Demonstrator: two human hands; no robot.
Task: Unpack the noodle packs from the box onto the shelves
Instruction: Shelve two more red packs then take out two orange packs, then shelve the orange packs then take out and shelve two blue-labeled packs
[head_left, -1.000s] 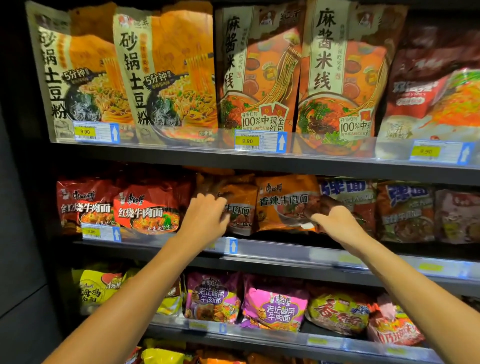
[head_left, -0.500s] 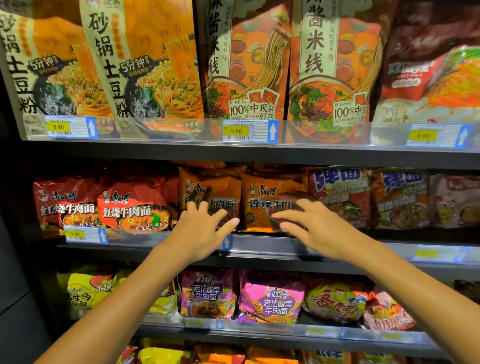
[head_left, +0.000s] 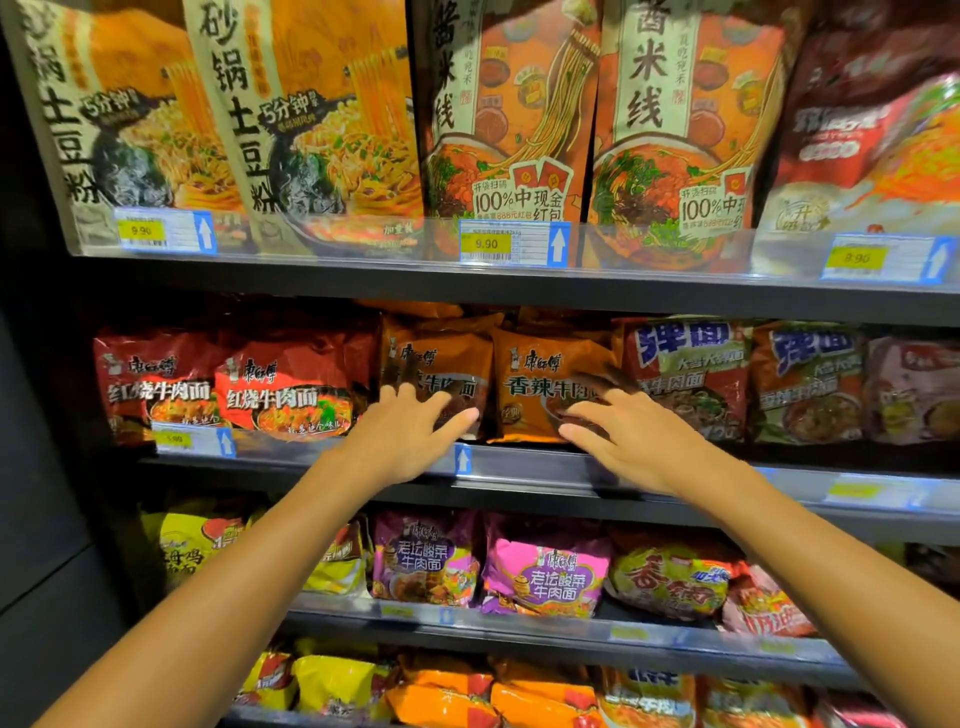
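Note:
Two orange noodle packs stand side by side on the middle shelf (head_left: 519, 470). My left hand (head_left: 410, 431) lies with straight, spread fingers against the front of the left orange pack (head_left: 441, 358). My right hand (head_left: 628, 431) reaches in with fingers extended and touches the lower front of the right orange pack (head_left: 540, 374). Neither hand grips anything. The box is out of view.
Red noodle packs (head_left: 280, 384) fill the middle shelf to the left, blue-lettered packs (head_left: 685, 374) to the right. Tall orange pouches (head_left: 509, 114) stand on the upper shelf behind a clear lip with price tags. Purple and yellow packs (head_left: 545, 571) line the shelves below.
Both hands have let go of the orange packs and opened flat against their fronts. They drew a little closer together, and the view moved nearer the shelf.

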